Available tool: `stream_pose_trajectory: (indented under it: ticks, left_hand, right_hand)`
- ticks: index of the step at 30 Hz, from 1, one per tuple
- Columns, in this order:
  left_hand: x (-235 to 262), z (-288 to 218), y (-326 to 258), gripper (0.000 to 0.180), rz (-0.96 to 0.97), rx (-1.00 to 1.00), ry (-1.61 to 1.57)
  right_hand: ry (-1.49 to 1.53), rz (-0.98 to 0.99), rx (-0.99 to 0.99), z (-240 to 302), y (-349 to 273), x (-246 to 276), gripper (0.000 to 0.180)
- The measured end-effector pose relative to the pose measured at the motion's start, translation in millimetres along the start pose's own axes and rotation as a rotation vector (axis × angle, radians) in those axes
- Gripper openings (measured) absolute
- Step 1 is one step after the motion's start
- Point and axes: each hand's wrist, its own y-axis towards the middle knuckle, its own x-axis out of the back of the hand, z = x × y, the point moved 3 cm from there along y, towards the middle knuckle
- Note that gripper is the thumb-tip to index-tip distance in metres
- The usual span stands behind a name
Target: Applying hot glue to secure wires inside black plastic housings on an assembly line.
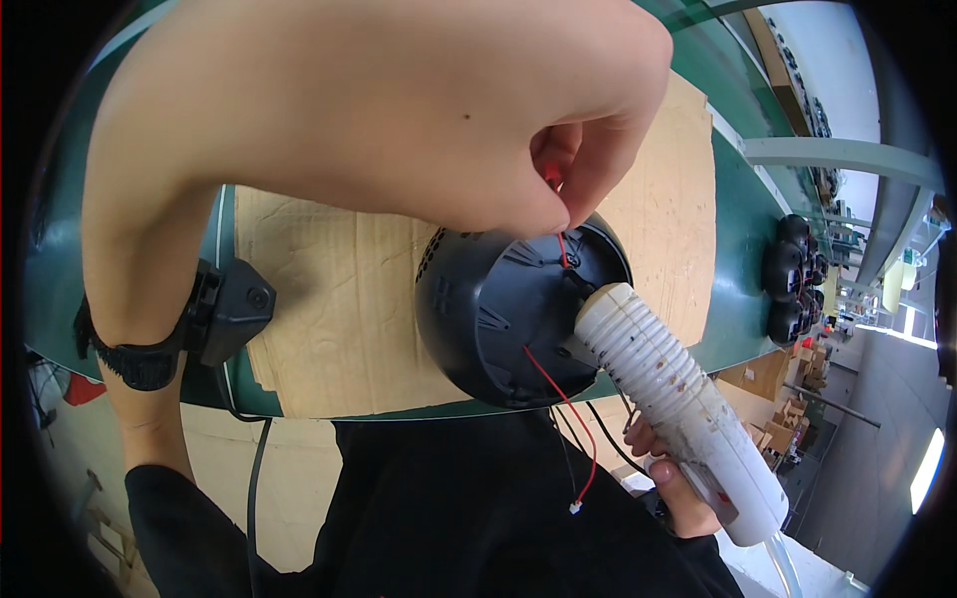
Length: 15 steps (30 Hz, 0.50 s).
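My left hand [399, 110] fills the upper middle of the view, its fingertips pinched on a thin red wire [561, 244] that rises out of a round black plastic housing [498, 309]. My right hand [678, 483] at the lower right grips a white ribbed tool [678, 394] whose tip is pressed into the open side of the housing. A second red wire [568, 409] with a small white connector hangs loose below the housing, alongside thin black wires.
A sheet of brown cardboard [339, 299] covers a green table [743, 259]. More black housings [793, 274] stand at the table's right edge. A black strap with a black box [224, 309] sits on my left wrist. Cardboard boxes [797, 399] lie on the floor at right.
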Motion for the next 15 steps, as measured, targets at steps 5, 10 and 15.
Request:
stream_pose_trajectory:
  ticks: [5,10,15]
  left_hand:
    - [-7,9,7,0.020,-0.089,-0.068,-0.069]
    - [-3,15,12,0.021,-0.104,-0.060,-0.089]
    - [-5,23,11,0.022,-0.228,-0.165,-0.048]
  right_hand:
    - [0.008,-0.052,-0.015,1,1,1,0.024]
    - [0.022,-0.086,-0.026,11,0,4,0.023]
    - [0.210,-0.015,-0.061,79,-6,-23,0.022]
